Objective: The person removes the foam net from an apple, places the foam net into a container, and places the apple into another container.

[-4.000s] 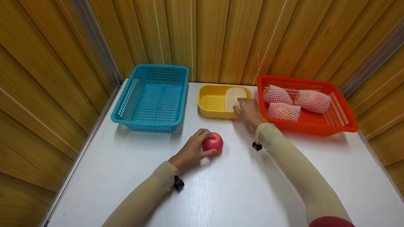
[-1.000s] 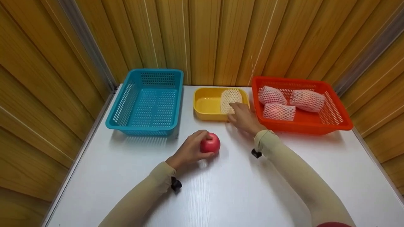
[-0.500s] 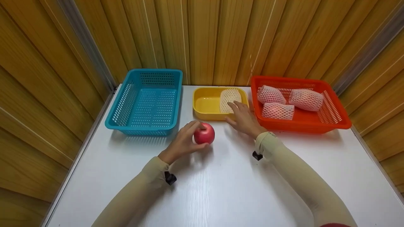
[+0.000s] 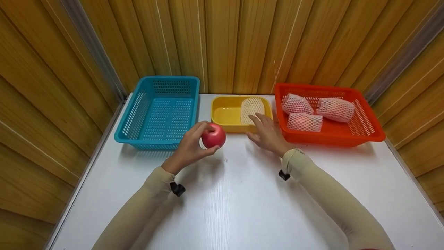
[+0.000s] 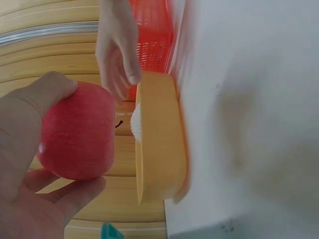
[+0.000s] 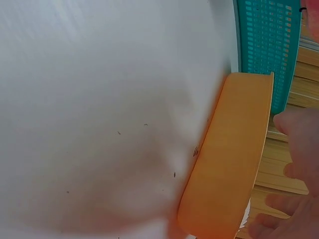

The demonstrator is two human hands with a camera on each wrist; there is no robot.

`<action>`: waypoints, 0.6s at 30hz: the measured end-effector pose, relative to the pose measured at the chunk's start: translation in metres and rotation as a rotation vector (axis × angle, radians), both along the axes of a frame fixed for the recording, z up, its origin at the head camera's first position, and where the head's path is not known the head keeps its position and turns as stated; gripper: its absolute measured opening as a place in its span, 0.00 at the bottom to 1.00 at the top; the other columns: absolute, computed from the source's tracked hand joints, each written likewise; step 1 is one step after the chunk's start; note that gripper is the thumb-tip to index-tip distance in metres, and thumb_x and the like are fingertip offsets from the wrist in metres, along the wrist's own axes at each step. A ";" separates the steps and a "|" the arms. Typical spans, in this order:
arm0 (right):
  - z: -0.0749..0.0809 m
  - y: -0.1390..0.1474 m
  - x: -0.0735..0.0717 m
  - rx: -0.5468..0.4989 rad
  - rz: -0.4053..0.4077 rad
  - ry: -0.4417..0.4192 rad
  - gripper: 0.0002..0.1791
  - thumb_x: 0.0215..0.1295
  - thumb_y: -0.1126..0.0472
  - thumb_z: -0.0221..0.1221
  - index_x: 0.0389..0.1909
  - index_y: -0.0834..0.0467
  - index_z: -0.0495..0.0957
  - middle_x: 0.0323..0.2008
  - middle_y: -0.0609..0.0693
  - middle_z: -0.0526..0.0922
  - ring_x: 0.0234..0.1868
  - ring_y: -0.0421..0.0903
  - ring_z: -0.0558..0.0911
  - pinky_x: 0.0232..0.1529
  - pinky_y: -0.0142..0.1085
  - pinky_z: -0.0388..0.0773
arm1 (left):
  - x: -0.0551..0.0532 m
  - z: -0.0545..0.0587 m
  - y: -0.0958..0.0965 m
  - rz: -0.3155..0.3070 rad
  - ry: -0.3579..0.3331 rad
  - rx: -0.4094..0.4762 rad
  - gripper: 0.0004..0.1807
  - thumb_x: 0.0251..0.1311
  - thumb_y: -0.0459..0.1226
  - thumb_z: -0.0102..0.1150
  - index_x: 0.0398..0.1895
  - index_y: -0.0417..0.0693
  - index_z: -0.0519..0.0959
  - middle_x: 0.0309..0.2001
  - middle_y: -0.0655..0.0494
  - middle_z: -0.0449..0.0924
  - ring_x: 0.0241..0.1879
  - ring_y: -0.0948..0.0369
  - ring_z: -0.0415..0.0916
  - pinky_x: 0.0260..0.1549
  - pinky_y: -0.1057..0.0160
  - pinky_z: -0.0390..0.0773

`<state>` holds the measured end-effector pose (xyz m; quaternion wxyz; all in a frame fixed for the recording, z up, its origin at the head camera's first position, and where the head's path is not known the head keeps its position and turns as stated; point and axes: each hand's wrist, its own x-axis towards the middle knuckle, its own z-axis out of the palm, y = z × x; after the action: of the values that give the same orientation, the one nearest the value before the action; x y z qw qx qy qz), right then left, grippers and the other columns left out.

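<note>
My left hand (image 4: 189, 146) grips a red apple (image 4: 215, 136), thumb on the near side and fingers round the far side. The left wrist view shows the apple (image 5: 77, 132) raised off the table, its stem pointing away from the palm. Fingers spread and holding nothing, my right hand (image 4: 269, 136) hovers at the front rim of a yellow box (image 4: 229, 129). A white foam fruit net (image 4: 251, 106) lies in that box's right half, partly covered by the right fingertips in the head view. In the right wrist view, the yellow box (image 6: 227, 154) stands beside the hand.
A blue perforated basket (image 4: 119, 137) with nothing in it stands at the back left. At the back right, a red basket (image 4: 347, 133) holds three net-wrapped fruits (image 4: 305, 122). Ribbed wood-look panels (image 4: 236, 45) close off the back and sides of the white table (image 4: 236, 208).
My left hand has lifted the apple off the table and carried it left and back, toward the blue basket. The right hand has drawn back slightly from the foam net, its fingers loosened.
</note>
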<state>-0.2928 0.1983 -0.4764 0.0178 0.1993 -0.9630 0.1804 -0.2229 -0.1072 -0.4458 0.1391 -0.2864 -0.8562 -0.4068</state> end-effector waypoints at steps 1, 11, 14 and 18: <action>0.000 0.000 0.001 0.002 0.002 0.005 0.41 0.70 0.45 0.63 0.79 0.51 0.58 0.78 0.60 0.58 0.77 0.62 0.58 0.77 0.63 0.43 | -0.001 0.002 -0.002 0.009 0.002 -0.002 0.35 0.46 0.40 0.83 0.59 0.50 0.75 0.61 0.56 0.77 0.61 0.59 0.72 0.50 0.60 0.84; 0.000 0.004 0.005 0.001 0.021 0.008 0.41 0.71 0.48 0.63 0.79 0.54 0.59 0.78 0.61 0.59 0.77 0.62 0.57 0.77 0.62 0.44 | -0.008 0.018 -0.024 0.088 0.040 -0.011 0.35 0.46 0.38 0.83 0.57 0.48 0.74 0.59 0.50 0.77 0.60 0.54 0.73 0.48 0.55 0.85; -0.001 0.005 0.006 -0.007 0.022 0.005 0.41 0.71 0.48 0.63 0.79 0.54 0.59 0.77 0.61 0.59 0.77 0.62 0.57 0.75 0.63 0.52 | -0.011 0.021 -0.031 0.100 0.038 -0.012 0.35 0.47 0.38 0.82 0.58 0.48 0.73 0.60 0.50 0.77 0.60 0.54 0.72 0.48 0.54 0.85; -0.001 0.007 0.007 -0.015 0.019 -0.004 0.40 0.71 0.48 0.63 0.79 0.54 0.59 0.77 0.61 0.59 0.77 0.61 0.57 0.75 0.63 0.53 | -0.015 0.024 -0.040 0.118 0.037 -0.015 0.36 0.48 0.38 0.81 0.59 0.47 0.73 0.60 0.50 0.76 0.60 0.54 0.72 0.48 0.53 0.85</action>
<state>-0.2855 0.2050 -0.4777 0.0156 0.2079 -0.9597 0.1885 -0.2375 -0.1476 -0.4218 0.1766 -0.2440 -0.8718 -0.3863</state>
